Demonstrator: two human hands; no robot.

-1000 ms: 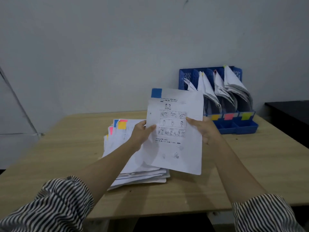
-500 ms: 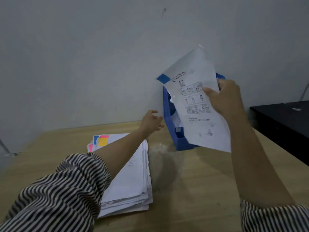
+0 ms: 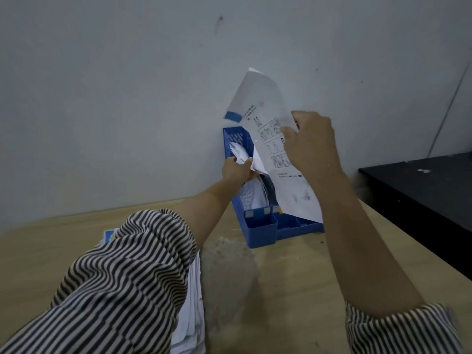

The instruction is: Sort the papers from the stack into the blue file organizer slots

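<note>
My right hand (image 3: pixel 310 144) grips a printed sheet (image 3: pixel 265 118) with a blue tab at its upper left corner, held tilted above the blue file organizer (image 3: pixel 263 228) against the wall. My left hand (image 3: pixel 236 171) reaches into the organizer's leftmost slot and holds the white papers (image 3: pixel 240 152) standing there. The paper stack (image 3: pixel 194 315) lies on the wooden table (image 3: pixel 293 290), mostly hidden under my striped left sleeve.
A black table (image 3: pixel 421 190) stands to the right, close to the wooden table's edge. A grey wall rises right behind the organizer. A whitish smear marks the tabletop in front of the organizer.
My left hand left the sheet and moved forward into the organizer's left slot, taking hold of papers there. My right hand carried the sheet up and over the organizer.
</note>
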